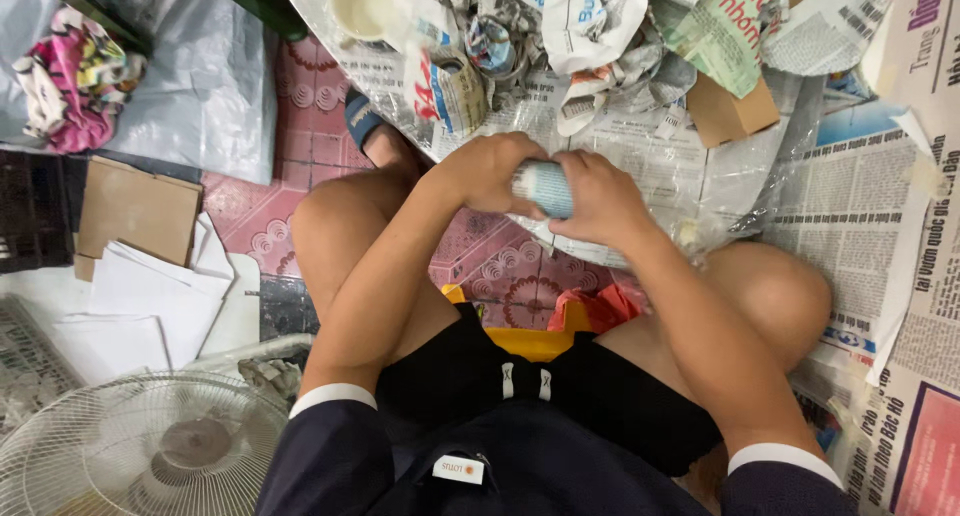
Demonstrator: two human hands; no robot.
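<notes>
Newspaper-strewn floor point(850, 206), wrapped bundle point(545, 188) clasped between left hand point(485, 171), right hand point(600, 198)

Newspaper-wrapped bundle point(543, 188) (pale blue) between palms

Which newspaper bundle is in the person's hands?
The pale blue newspaper-wrapped bundle, gripped between left hand and right hand; the other crumpled wads lie untouched on the floor.

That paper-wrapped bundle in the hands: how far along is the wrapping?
Both the left hand and right hand grip the bundle, already mostly covered in newspaper. Crumpled wrapped pieces lie ahead. Flat newspaper sheets remain unused on the floor.
</notes>
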